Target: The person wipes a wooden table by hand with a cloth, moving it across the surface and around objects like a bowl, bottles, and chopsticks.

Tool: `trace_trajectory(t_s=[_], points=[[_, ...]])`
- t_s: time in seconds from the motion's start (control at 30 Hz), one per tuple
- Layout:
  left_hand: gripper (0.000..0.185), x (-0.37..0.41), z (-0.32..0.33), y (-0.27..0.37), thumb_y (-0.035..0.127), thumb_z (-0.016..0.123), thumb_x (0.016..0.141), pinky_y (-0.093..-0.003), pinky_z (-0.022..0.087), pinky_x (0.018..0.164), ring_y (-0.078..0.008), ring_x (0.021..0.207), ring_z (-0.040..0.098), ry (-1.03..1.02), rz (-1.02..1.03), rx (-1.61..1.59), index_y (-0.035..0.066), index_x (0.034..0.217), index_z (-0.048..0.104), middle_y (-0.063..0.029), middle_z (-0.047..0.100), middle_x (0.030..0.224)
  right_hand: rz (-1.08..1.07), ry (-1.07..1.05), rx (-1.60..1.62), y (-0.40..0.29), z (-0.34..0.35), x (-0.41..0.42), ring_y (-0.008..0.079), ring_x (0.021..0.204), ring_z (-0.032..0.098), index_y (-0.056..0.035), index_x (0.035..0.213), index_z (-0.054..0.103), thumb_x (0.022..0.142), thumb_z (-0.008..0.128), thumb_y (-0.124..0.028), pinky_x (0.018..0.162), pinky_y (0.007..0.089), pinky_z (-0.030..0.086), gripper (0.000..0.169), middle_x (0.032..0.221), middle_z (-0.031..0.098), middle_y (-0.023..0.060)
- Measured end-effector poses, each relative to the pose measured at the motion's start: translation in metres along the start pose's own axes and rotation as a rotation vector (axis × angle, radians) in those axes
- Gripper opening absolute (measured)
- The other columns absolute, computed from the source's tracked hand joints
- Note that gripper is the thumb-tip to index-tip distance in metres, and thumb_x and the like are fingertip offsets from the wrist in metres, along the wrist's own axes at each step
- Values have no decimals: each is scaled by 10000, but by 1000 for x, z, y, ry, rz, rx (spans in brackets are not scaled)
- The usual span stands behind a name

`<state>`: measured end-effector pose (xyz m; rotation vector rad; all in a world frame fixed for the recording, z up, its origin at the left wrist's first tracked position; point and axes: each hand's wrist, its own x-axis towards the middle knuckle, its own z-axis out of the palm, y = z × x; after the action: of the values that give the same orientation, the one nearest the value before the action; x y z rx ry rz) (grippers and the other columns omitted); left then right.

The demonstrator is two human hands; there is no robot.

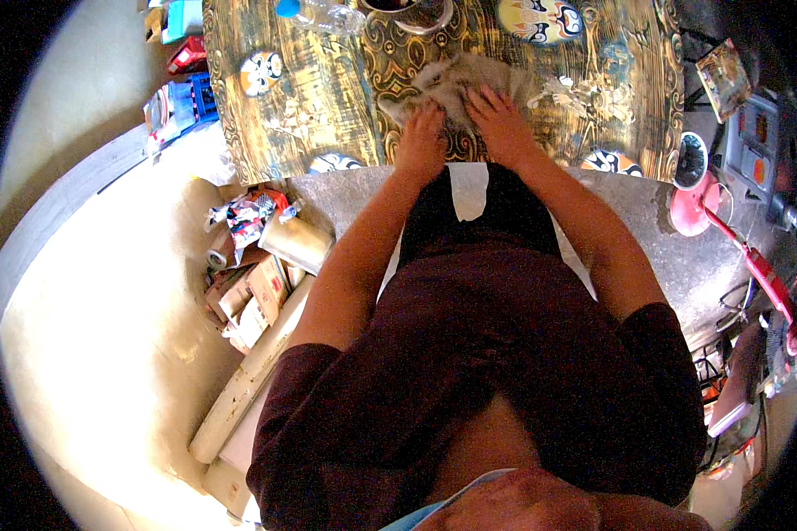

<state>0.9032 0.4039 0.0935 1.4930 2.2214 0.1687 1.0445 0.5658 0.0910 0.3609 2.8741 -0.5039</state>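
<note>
A crumpled greyish-beige cloth [461, 79] lies on the patterned tabletop [332, 99], close to its near edge. My left hand [424, 136] rests on the cloth's near left part with the fingers bent; whether they grip it is hard to tell. On the cloth's right part lies my right hand [498, 123], its fingers spread and flat. Beyond the cloth, a dark round vessel [388, 3] is cut off by the top rim of the view. Left of that lies a clear plastic bottle [332, 18] with a blue cap. Painted opera-mask motifs decorate the tabletop.
Cardboard boxes [269, 285], a metal can [295, 242] and crumpled packaging are heaped on the floor at left, beside a long pale tube [249, 378]. A pink stand [691, 209] and a grey crate [757, 143] stand right of the table. Blue items [199, 96] adjoin its left side.
</note>
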Motion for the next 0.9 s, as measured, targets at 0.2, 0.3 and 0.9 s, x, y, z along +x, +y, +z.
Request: trace_trajectory(t_s=[0.2, 0.3, 0.9], points=[[547, -82, 17, -34, 140, 614, 885, -480, 249, 1183, -372, 1420, 305, -54, 158, -78, 64, 1405, 461, -123, 397, 1504, -39, -22, 118, -46, 35, -59, 324, 1459, 255, -42, 1412, 465, 856, 559, -76, 1203, 503, 193, 565, 1541, 356, 105], [518, -95, 12, -56, 182, 598, 907, -495, 229, 1189, -342, 1441, 288, -65, 159, -46, 82, 1400, 470, -88, 370, 1533, -24, 55, 100, -66, 47, -49, 322, 1454, 265, -34, 1406, 466, 881, 549, -84, 1204, 499, 183, 534, 1529, 370, 107], [459, 23, -52, -200, 265, 515, 1004, -476, 199, 1213, -301, 1455, 269, 254, 148, 91, 191, 1454, 459, -44, 342, 1563, 281, 3, -304, -134, 12, 175, 339, 1438, 303, -41, 1466, 408, 885, 612, -166, 1140, 469, 323, 628, 1550, 346, 120]])
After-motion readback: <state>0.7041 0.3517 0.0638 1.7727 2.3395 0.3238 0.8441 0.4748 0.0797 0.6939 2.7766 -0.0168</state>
